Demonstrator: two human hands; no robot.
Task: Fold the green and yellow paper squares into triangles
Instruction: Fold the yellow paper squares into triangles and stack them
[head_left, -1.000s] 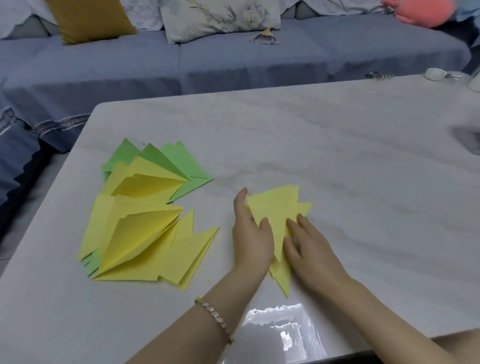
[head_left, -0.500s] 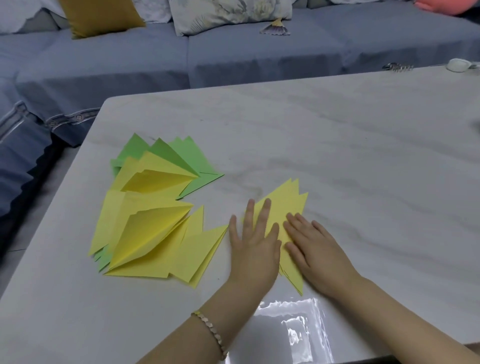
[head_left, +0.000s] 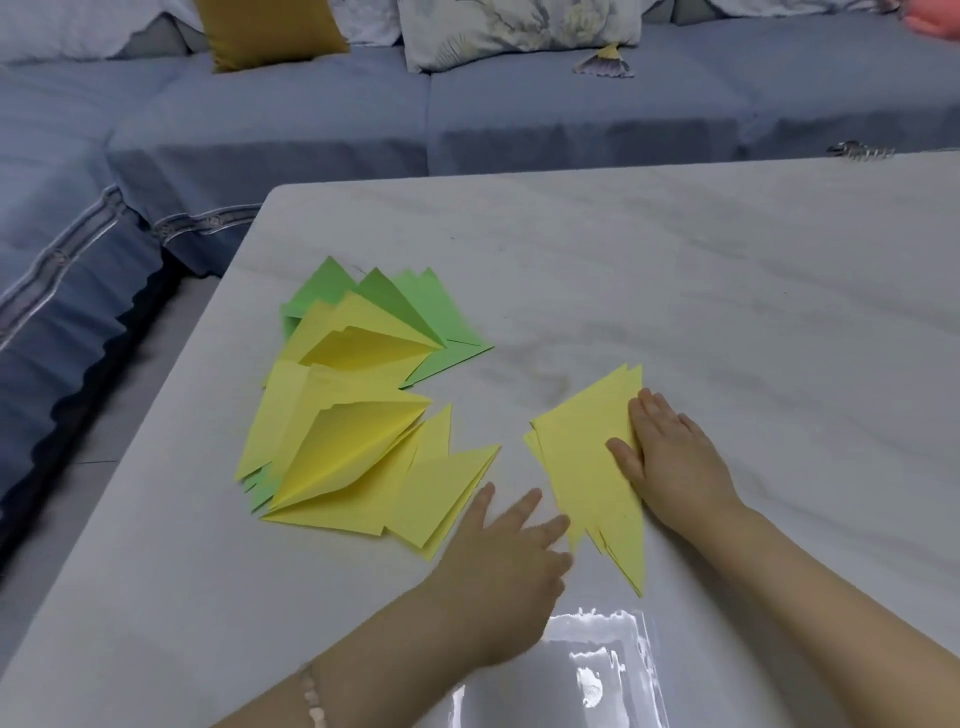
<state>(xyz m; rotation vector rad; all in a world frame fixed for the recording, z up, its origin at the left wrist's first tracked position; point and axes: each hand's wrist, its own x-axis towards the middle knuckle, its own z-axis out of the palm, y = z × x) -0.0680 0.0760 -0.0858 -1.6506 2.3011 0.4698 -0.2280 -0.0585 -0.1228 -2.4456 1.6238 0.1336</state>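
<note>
A small stack of yellow folded triangles (head_left: 587, 462) lies on the white marble table (head_left: 675, 291) in front of me. My right hand (head_left: 670, 462) rests flat on the stack's right edge, fingers straight. My left hand (head_left: 511, 556) lies open on the table by the stack's lower left corner, fingertips at its edge. To the left sits a loose pile of folded yellow triangles (head_left: 343, 447), some gaping open, with green triangles (head_left: 415, 306) fanned out beneath at the far end.
A blue sofa (head_left: 467, 119) with a mustard cushion (head_left: 265, 31) and a patterned pillow (head_left: 514, 26) runs behind the table. A hair clip (head_left: 860, 150) lies at the table's far right edge. The table's left edge drops off to the floor.
My left hand has slid off the yellow stack toward me and to the left. My right hand has shifted to the stack's right edge. The camera has moved closer.
</note>
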